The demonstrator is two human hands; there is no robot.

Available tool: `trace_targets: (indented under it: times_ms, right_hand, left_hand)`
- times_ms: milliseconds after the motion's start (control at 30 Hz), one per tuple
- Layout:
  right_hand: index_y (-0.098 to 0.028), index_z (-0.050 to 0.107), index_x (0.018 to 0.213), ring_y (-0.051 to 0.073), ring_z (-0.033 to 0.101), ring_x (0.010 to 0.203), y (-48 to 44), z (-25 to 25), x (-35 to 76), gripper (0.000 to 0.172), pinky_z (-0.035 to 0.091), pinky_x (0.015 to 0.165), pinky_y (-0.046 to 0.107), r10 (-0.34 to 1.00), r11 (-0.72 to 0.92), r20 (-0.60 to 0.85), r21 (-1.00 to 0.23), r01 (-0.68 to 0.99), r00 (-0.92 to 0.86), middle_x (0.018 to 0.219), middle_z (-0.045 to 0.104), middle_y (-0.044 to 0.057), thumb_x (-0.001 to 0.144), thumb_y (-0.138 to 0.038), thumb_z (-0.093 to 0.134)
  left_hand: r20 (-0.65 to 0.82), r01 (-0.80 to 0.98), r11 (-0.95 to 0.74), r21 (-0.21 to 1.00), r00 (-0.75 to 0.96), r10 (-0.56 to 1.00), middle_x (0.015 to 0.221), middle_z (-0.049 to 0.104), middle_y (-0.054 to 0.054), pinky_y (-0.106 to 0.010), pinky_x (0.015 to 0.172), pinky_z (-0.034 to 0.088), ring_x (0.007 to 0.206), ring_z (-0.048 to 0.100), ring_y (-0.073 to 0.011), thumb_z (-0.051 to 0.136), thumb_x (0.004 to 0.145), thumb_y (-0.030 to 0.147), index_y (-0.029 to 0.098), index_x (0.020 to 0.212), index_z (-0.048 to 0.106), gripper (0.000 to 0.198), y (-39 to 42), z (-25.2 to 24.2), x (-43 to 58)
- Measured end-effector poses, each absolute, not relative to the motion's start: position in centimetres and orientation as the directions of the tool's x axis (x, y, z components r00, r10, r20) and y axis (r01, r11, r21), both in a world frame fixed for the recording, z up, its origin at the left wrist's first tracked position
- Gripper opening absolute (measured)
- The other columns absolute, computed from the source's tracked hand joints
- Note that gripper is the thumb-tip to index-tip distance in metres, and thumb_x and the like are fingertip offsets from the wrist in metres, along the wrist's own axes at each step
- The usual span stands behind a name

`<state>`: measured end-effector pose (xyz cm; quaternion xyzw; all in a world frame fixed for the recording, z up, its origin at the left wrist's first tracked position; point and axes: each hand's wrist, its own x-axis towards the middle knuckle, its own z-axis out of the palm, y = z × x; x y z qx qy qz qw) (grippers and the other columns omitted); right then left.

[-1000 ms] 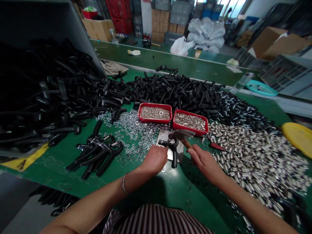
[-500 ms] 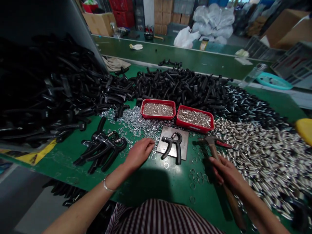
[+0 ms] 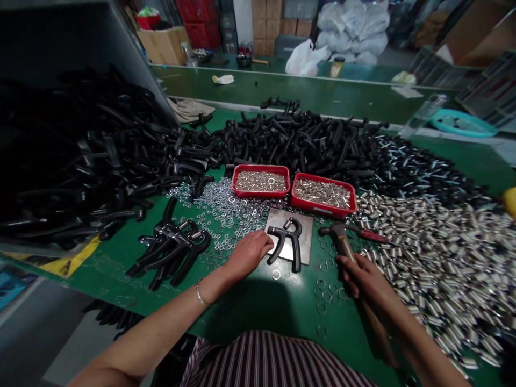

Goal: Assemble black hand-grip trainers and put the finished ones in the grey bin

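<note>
A black hand gripper (image 3: 288,240) lies on a small metal plate (image 3: 303,234) on the green table. My left hand (image 3: 250,252) rests at the plate's left edge, its curled fingers touching the gripper's left handle. My right hand (image 3: 360,277) is closed round the wooden handle of a hammer (image 3: 342,239), whose head lies on the table just right of the plate. Loose washers lie scattered round the plate.
Two red trays, one of washers (image 3: 261,180) and one of metal sleeves (image 3: 323,193), sit behind the plate. Finished grippers (image 3: 171,252) lie left. Black handle piles (image 3: 100,156) fill the left and back. Silver sleeves (image 3: 435,247) cover the right. A red-handled tool (image 3: 373,235) lies nearby.
The hammer came off the gripper and went down to the table at the right. My left hand left the gripper, moved left over the washers, and has come back to its left handle.
</note>
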<state>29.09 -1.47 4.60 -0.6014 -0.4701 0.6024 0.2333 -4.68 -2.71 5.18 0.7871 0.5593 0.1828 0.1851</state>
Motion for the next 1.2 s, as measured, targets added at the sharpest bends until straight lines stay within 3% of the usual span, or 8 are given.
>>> trace_targets:
  times_ms: [167,333,567,767,967,1067,1200]
  right_hand:
    - [-0.020,0.055,0.090,0.006,0.038,0.034,-1.2,4.4,29.5,0.036,0.034,0.033,0.018,0.837,-0.484,-0.514,-0.856,0.183,-0.188,0.054,0.052,-0.008,0.088,-0.055,0.063]
    - [-0.020,0.056,0.091,0.006,0.038,0.034,-1.2,4.7,29.2,0.035,0.035,0.034,0.019,0.845,-0.489,-0.504,-0.863,0.126,-0.179,0.054,0.053,-0.008,0.088,-0.055,0.064]
    - [-0.021,0.054,0.093,0.007,0.040,0.032,-1.2,4.5,29.2,0.039,0.034,0.033,0.020,0.846,-0.486,-0.503,-0.864,0.131,-0.180,0.055,0.057,-0.007,0.086,-0.058,0.063]
    - [-0.021,0.053,0.089,0.007,0.041,0.033,-1.2,4.5,29.5,0.038,0.034,0.034,0.020,0.840,-0.479,-0.502,-0.865,0.151,-0.206,0.056,0.058,-0.007,0.088,-0.058,0.060]
    - [-0.021,0.051,0.085,0.007,0.040,0.032,-1.2,4.5,29.3,0.039,0.034,0.033,0.020,0.847,-0.473,-0.494,-0.869,0.144,-0.198,0.054,0.055,-0.007,0.086,-0.059,0.061]
    - [-0.021,0.051,0.090,0.007,0.040,0.033,-1.5,4.7,29.0,0.041,0.035,0.034,0.020,0.854,-0.472,-0.489,-0.872,0.128,-0.178,0.058,0.057,-0.007,0.085,-0.060,0.062]
    - [-0.022,0.050,0.104,0.009,0.045,0.038,-2.2,5.4,28.9,0.041,0.037,0.037,0.023,0.891,-0.398,-0.415,-0.909,0.125,-0.183,0.069,0.060,-0.004,0.089,-0.060,0.057]
  left_hand:
    - [0.160,0.772,-0.275,0.573,0.224,0.961,0.101,0.065,-0.005,-0.035,0.090,0.046,0.097,0.060,-0.0200,0.051,0.099,0.025,0.019,0.100,0.061,0.012,-1.5,6.5,-4.3]
    - [0.234,0.779,-0.360,0.514,0.277,0.932,0.099,0.070,-0.003,-0.038,0.094,0.042,0.097,0.060,-0.0207,0.057,0.095,0.018,0.019,0.113,0.058,0.018,1.0,7.7,-2.4]
    - [0.184,0.820,-0.406,0.403,0.362,0.914,0.103,0.069,-0.007,-0.040,0.097,0.039,0.100,0.059,-0.0228,0.050,0.098,0.020,0.016,0.129,0.052,0.031,1.7,7.0,-1.2]
    - [0.191,0.862,-0.473,0.183,0.441,0.877,0.097,0.066,-0.011,-0.041,0.091,0.040,0.094,0.056,-0.0248,0.037,0.102,0.019,0.012,0.127,0.055,0.032,1.4,6.4,-0.7]
    - [0.121,0.794,-0.606,-0.041,0.606,0.786,0.095,0.066,-0.013,-0.043,0.090,0.039,0.093,0.056,-0.0260,0.027,0.103,0.017,0.010,0.123,0.057,0.036,1.0,6.7,0.1]
    - [0.117,0.774,-0.633,-0.019,0.630,0.768,0.097,0.066,-0.014,-0.043,0.090,0.039,0.095,0.057,-0.0264,0.028,0.102,0.016,0.008,0.127,0.054,0.037,0.8,6.5,-0.1]
    - [0.161,0.822,-0.544,0.169,0.522,0.838,0.106,0.067,-0.013,-0.043,0.092,0.040,0.099,0.057,-0.0256,0.034,0.101,0.016,0.012,0.133,0.051,0.036,0.4,6.1,-1.0]
